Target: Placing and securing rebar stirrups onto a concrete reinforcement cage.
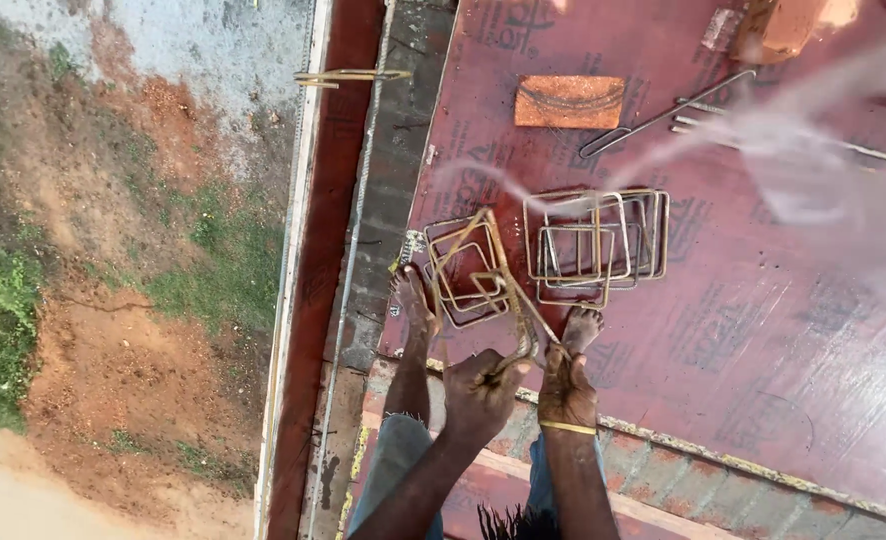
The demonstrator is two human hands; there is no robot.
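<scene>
At the left of the frame lies bare red earth with grass patches [213, 270], well below the deck. A bent steel rod [348, 76] rests across the edge beam near the top. Low in the middle, the left hand [478, 390] has its grip closed around a square steel stirrup [488, 275], which stands tilted up from a small heap of stirrups [458, 275] between two bare feet. Just beside it, the right hand [566, 385], a yellow band on its wrist, also clenches the stirrup's lower end. Farther right a flat stack of stirrups [598, 245] lies on the red plywood formwork [763, 330], with a brick [570, 101] above.
</scene>
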